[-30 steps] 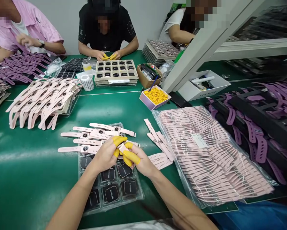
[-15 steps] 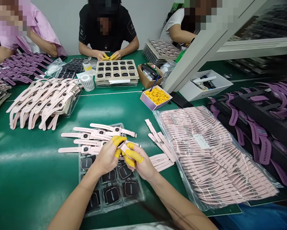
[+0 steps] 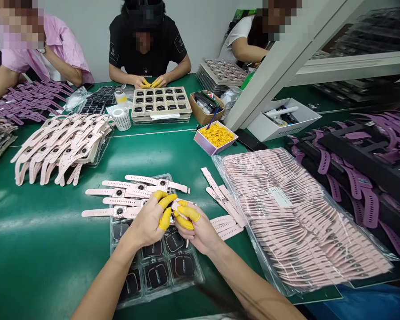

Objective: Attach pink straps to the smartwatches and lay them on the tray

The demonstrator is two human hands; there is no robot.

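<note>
Both my hands wear yellow finger cots and meet above a clear plastic tray (image 3: 143,298). My left hand (image 3: 149,222) is pinched round a small dark watch body, mostly hidden by the fingers. Against it, my right hand (image 3: 198,227) grips a pale pink watch strap (image 3: 175,205), with only a short piece showing. In the tray's near pockets lie several black square watch faces (image 3: 156,274). Across its far part rest several watches with pink straps (image 3: 119,211), their round sensors facing up. Loose pink straps (image 3: 224,201) lie right of my right hand.
A bagged stack of pink straps (image 3: 300,222) lies at the right, beside purple straps (image 3: 369,209). Beyond my hands stands a box of yellow finger cots (image 3: 216,135). Pink-strapped watches (image 3: 62,146) are piled at the left. Co-workers sit across the green table (image 3: 46,249).
My right fingers have shifted and curled closer round the strap, so less of it shows. Both hands stay together over the tray. The view has tilted slightly.
</note>
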